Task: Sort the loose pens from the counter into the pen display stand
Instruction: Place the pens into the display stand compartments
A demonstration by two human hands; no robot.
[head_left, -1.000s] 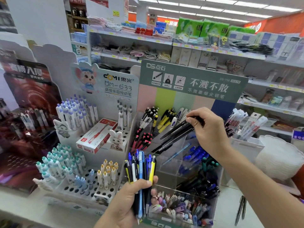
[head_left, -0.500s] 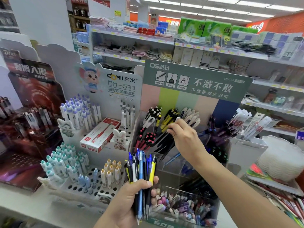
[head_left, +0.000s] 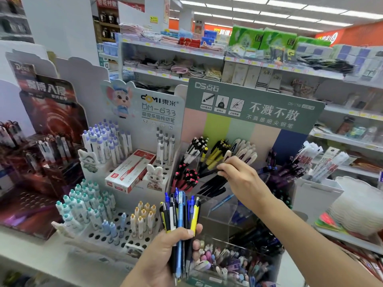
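Left hand, lower centre of frame, grips a bundle of pens upright: blue, black, yellow barrels. Right hand, centre, fingers curled around black pens lying in a clear compartment of the pen stand. Stand sits centre right on the surface.

Left hand: wrist cut by bottom edge. Black pens: upper ends hidden under right hand. Far shelf labels: blurred.
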